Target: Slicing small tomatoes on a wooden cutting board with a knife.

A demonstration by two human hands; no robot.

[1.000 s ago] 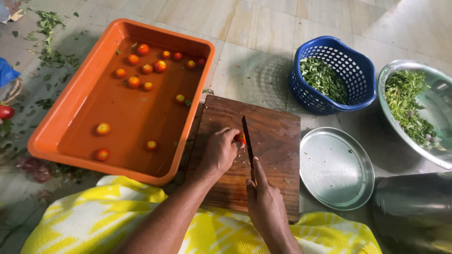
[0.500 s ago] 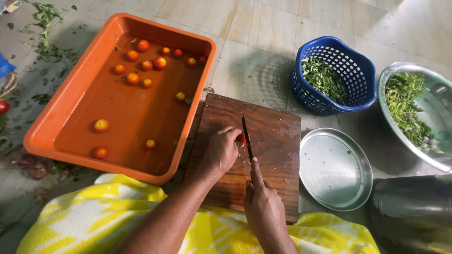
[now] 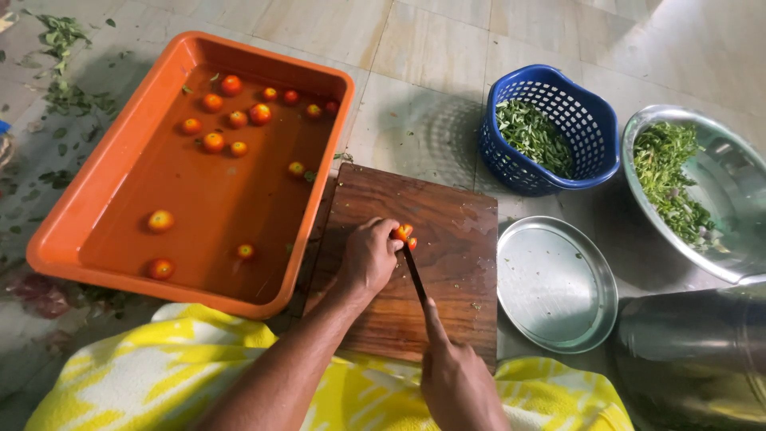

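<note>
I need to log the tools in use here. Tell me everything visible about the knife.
The knife has a thin, dark, narrow blade, seen nearly edge-on, so its width cannot be judged. It points away from the person, tip at a small orange-red tomato on the wooden board. The right hand grips the handle, which is hidden, with one finger stretched along the blade's spine. The left hand steadies the tomato with its fingers beside the tip.

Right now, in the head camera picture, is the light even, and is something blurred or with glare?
Head view: soft, fairly even daylight; the blue basket throws a dotted shadow leftward on the tiles; mild glare on the steel bowl and the round steel plate; the tomato and knife on the cutting board look sharp; the frame edges bend slightly.
</note>
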